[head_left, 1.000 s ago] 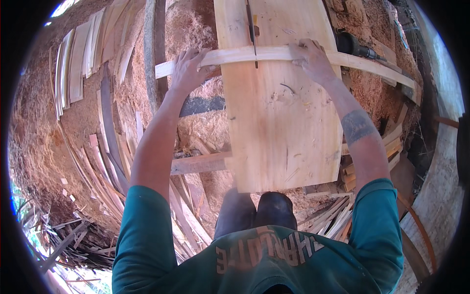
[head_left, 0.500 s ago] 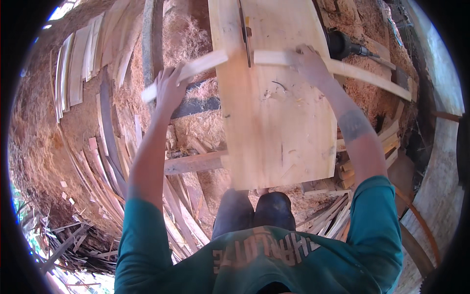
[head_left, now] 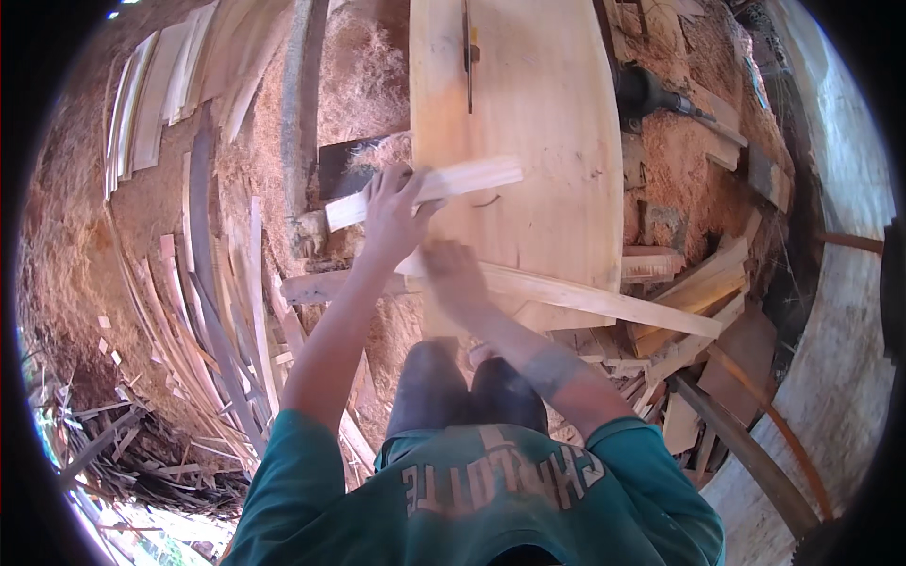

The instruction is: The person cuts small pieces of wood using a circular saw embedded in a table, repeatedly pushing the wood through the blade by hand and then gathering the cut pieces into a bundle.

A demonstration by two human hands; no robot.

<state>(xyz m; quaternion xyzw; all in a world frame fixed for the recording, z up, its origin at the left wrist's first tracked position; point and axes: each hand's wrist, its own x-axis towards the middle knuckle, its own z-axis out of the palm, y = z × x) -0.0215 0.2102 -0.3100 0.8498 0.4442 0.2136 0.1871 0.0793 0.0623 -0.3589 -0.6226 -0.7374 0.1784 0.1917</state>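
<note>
My left hand (head_left: 392, 217) is closed around a short pale wooden piece (head_left: 477, 177), which lies crosswise over the left edge of a wide wooden tabletop (head_left: 538, 222). Just nearer to me, my right hand (head_left: 456, 280), smeared by motion, grips the left end of a long wooden strip (head_left: 604, 300). That strip slants across the tabletop's near end and sticks out past its right edge. A thin dark saw blade (head_left: 469, 66) stands up through the far part of the tabletop, beyond both hands.
A dark motor-like machine with a shaft (head_left: 646, 91) sits right of the tabletop. Thin boards (head_left: 156, 99) lean at far left, with long offcuts (head_left: 212, 274) below them. Sawdust (head_left: 363, 75) covers the ground. More wood pieces (head_left: 698, 297) are stacked at right.
My left hand has swung right and nearer, bringing the short piece over the tabletop. My right hand has come nearer and left, drawing the long strip away from the blade.
</note>
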